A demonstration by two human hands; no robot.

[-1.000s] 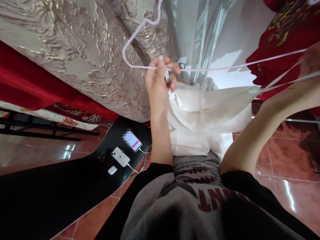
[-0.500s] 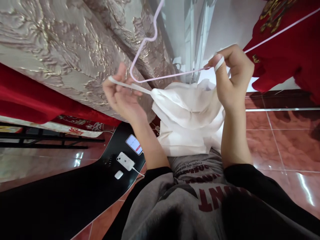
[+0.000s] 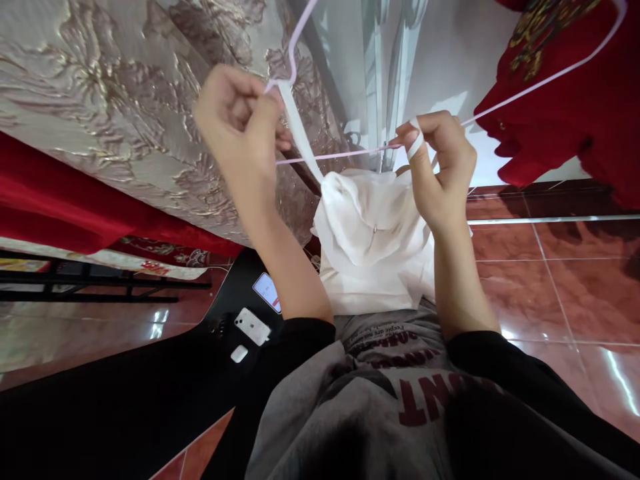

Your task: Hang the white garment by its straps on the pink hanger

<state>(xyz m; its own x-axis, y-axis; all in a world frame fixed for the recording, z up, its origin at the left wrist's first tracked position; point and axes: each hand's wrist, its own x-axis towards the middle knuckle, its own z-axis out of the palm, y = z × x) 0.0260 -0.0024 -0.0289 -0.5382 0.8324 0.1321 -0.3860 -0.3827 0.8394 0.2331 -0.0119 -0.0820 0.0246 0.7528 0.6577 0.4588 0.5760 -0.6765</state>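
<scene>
Left hand (image 3: 240, 123) risen to 11 o'clock, fisted on garment strap (image 3: 300, 133); right hand (image 3: 440, 167), 1 o'clock, pinches other strap (image 3: 415, 139) against lilac hanger (image 3: 340, 155). White garment (image 3: 373, 247) hangs between. Risk: a slackened strap could slip off the wire.

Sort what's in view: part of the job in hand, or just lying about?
In use: left hand, grip closed on a strap; right hand holding the hanger; white garment.
Lying about: lit phone, white phone, red garment, embroidered fabric.
</scene>
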